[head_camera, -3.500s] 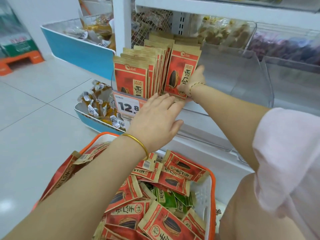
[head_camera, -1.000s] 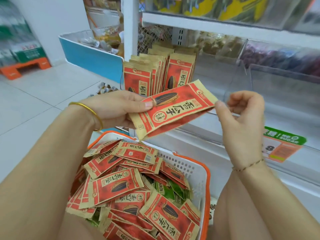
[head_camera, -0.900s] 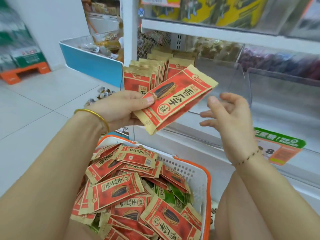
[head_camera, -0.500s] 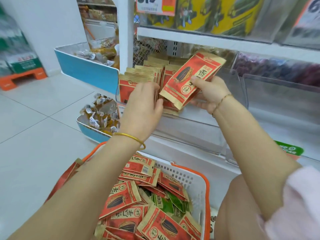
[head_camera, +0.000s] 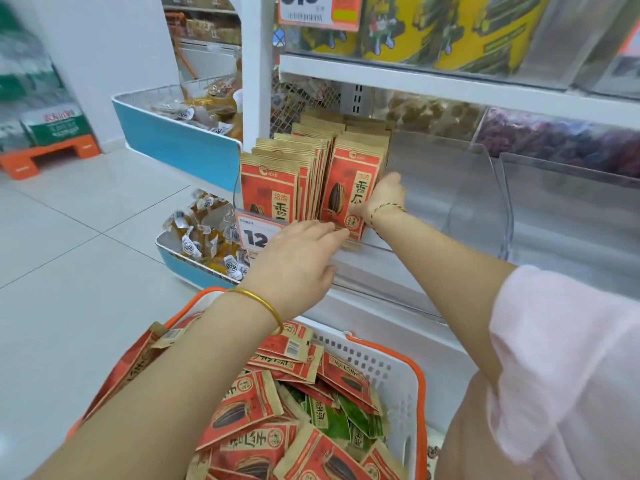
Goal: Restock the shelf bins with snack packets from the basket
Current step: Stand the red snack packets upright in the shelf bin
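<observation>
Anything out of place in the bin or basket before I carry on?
Yes: in the basket, a few green packets lie mixed among the red packets, unlike the all-red row standing upright in the clear bin, whose end packet the right hand holds. Nothing looks spilled or torn.

Fingers of the right hand point(head_camera: 382, 197) are hidden behind the rightmost packet point(head_camera: 348, 188); its grip cannot be confirmed. The left hand point(head_camera: 298, 265) covers the price tag point(head_camera: 255, 234) beyond "12". The bottom edge cuts off the basket point(head_camera: 398, 386). Contents of the far-right shelf bin point(head_camera: 561, 192) are blurred.
</observation>
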